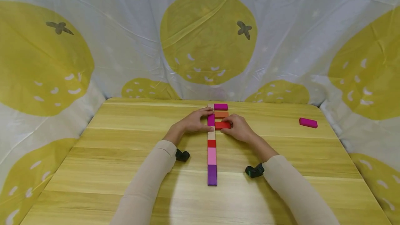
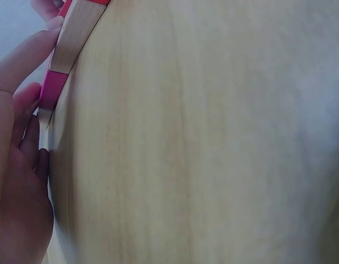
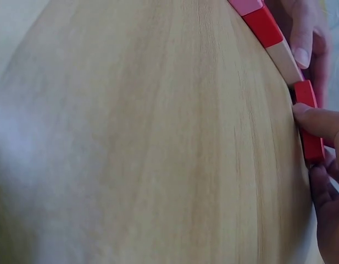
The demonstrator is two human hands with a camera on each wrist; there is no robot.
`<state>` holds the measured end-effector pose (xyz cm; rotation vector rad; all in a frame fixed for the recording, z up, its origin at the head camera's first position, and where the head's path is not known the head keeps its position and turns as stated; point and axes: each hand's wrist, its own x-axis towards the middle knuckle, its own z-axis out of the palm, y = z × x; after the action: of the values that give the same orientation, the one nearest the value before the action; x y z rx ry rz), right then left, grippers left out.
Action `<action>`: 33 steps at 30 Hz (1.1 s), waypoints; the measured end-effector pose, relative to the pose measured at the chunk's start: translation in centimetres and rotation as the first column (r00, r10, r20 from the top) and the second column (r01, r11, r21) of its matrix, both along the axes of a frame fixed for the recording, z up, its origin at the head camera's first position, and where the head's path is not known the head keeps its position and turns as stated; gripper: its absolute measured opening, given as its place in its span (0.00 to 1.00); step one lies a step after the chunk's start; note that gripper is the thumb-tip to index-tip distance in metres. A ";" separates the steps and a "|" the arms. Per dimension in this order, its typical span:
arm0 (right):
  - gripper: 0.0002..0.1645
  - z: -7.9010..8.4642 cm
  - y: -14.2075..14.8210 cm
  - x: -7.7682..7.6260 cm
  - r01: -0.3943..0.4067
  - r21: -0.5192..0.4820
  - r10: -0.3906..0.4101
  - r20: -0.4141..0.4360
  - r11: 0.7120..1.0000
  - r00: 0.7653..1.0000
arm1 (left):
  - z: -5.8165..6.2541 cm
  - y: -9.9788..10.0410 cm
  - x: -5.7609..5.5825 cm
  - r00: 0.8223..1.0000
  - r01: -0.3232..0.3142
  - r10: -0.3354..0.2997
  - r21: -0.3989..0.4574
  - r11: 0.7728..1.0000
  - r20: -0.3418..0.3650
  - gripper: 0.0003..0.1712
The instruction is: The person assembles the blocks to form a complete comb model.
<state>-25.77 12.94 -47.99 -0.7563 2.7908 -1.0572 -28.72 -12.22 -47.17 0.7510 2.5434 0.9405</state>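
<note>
A straight row of coloured wooden blocks runs away from me, from a purple block (image 1: 212,175) through pink (image 1: 211,156) and red to a plain wood block (image 1: 211,135) and a magenta block (image 1: 211,119). My left hand (image 1: 194,121) is spread along the row's left side, its thumb on the plain block and its fingertips near the far end. With thumb and fingers, my right hand (image 1: 240,128) pinches a red block (image 1: 220,125) lying crosswise, one end against the row. An orange block (image 1: 221,115) and another magenta block (image 1: 221,107) lie parallel beyond it.
A loose magenta block (image 1: 308,123) lies far right on the wooden table (image 1: 109,169). Beyond the table's back edge hangs a white cloth with yellow fruit prints (image 1: 209,37). Black wrist cameras (image 1: 254,171) sit at both cuffs.
</note>
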 end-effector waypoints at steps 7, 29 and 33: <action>0.22 -0.3 0.0 -0.1 0.005 -0.003 -0.005 -0.003 1.000 1.000 | 0.0 0.0 -0.1 1.000 0.003 -0.003 0.018 1.000 0.005 0.50; 0.19 -0.5 0.2 0.2 -0.015 -0.032 0.015 -0.011 0.999 1.000 | -0.2 -0.1 -0.2 1.000 0.002 -0.002 0.005 1.000 0.000 0.49; 0.19 -0.5 0.3 0.2 -0.017 -0.025 0.017 -0.011 1.000 1.000 | -0.3 -0.1 -0.2 1.000 0.006 -0.006 0.005 1.000 -0.001 0.49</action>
<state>-25.56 13.24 -48.44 -0.7890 2.7800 -1.0913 -28.94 -12.27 -47.43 0.7609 2.5386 0.9457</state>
